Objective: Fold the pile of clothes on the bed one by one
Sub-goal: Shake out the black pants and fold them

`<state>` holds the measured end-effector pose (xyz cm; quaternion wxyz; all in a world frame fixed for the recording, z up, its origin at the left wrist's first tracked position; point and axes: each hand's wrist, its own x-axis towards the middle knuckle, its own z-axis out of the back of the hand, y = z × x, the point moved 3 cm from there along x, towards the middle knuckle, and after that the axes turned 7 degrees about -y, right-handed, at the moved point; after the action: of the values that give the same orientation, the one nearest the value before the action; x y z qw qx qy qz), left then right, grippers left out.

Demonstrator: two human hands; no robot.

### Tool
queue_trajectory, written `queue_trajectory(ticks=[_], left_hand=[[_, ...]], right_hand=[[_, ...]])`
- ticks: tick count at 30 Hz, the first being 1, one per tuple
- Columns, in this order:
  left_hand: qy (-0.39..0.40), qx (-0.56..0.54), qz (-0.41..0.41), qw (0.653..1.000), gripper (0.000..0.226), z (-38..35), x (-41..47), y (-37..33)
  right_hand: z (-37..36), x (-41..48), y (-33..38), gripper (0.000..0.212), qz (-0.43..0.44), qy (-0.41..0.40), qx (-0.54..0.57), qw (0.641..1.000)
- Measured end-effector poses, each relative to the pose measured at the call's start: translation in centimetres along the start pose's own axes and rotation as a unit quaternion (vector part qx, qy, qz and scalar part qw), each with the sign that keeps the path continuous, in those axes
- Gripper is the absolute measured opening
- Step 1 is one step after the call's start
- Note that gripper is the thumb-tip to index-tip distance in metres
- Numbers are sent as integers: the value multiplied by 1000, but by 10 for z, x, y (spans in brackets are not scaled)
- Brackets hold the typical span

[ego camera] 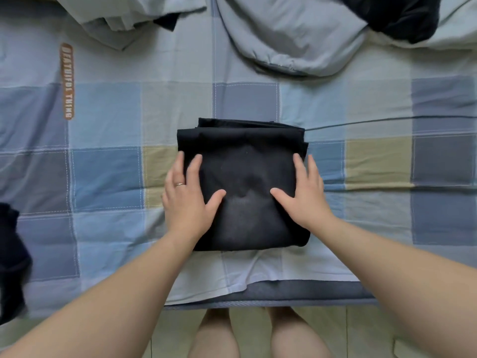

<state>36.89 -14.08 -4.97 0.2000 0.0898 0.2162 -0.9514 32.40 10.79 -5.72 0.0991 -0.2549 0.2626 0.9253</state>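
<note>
Checked sheet (108, 120) bears a folded garment (245, 164) — left hand (185, 200) and right hand (304, 197) press flat on its sides, fingers straight. Lifted carelessly, its layers could slip apart.

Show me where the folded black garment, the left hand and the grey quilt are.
folded black garment (245, 166): head view, centre of its top layer.
left hand (186, 201): head view, back of the hand.
grey quilt (291, 37): head view, its bunched middle part.
</note>
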Motion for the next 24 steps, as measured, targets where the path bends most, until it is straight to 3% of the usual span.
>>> queue_trajectory(ticks=[2, 5, 10, 14, 16, 19, 24], left_hand=[[-9, -72, 107, 992, 91, 1, -2, 9], [10, -165, 217, 962, 89, -11, 2, 23], [53, -240, 306, 920, 74, -12, 14, 27], [122, -306, 332, 884, 41, 4, 12, 20], [158, -327, 338, 868, 35, 19, 5, 12], [200, -361, 349, 841, 34, 56, -16, 1], [205, -400, 372, 812, 50, 157, -80, -17]], right_hand=[[2, 4, -14, 95, -75, -4, 75, 994], [-2, 18, -25, 69, -131, 4, 182, 975], [-1, 30, -26, 45, -220, 91, 342, 909], [13, 18, -18, 42, -265, 227, 361, 865], [27, 5, -8, 35, -289, 253, 363, 849], [54, -23, 8, 32, -293, 244, 355, 854], [118, -106, 52, 47, -240, 207, 362, 877]])
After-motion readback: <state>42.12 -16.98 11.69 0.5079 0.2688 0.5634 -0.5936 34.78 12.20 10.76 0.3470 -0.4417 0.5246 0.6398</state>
